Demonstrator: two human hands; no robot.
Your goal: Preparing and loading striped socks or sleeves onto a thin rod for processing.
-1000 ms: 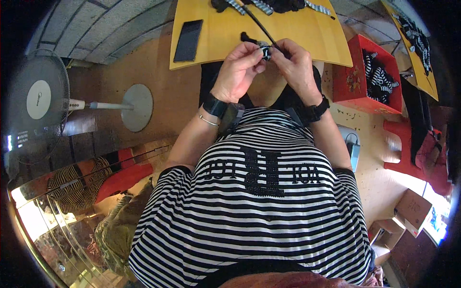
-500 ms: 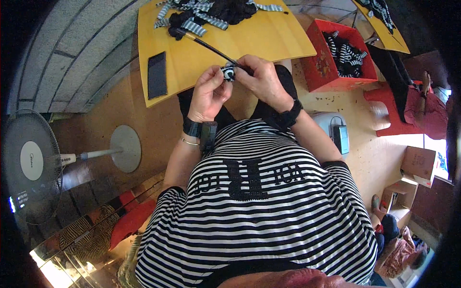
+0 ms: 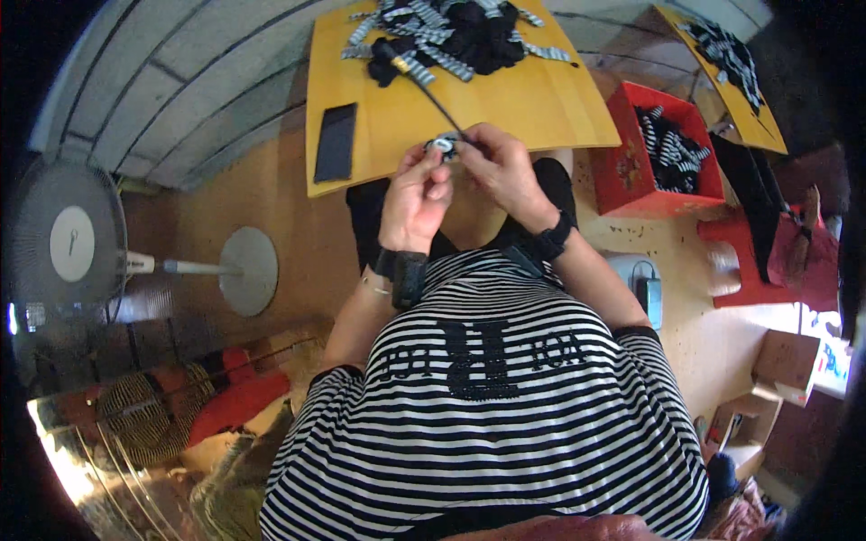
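Observation:
Just off the near edge of the yellow table, my left hand pinches a small black-and-white piece, apparently fabric, between thumb and fingertips. Close against it, my right hand has its thumb and fingers closed at the same piece; its exact grip is partly hidden. A thin, straight black length, strip or rod, runs from my right fingertips up to the heap of black and striped fabric strips on the table. Which of the two it is, I cannot tell.
A dark phone-like slab lies at the table's left side. Right of the table stands a red box holding striped fabric pieces. A fan stands left. Another yellow table, red stool and cardboard boxes are at right.
The whole view has shifted, so table and boxes sit lower and farther right. Both hands stay at the small piece, which shows at a slightly different angle.

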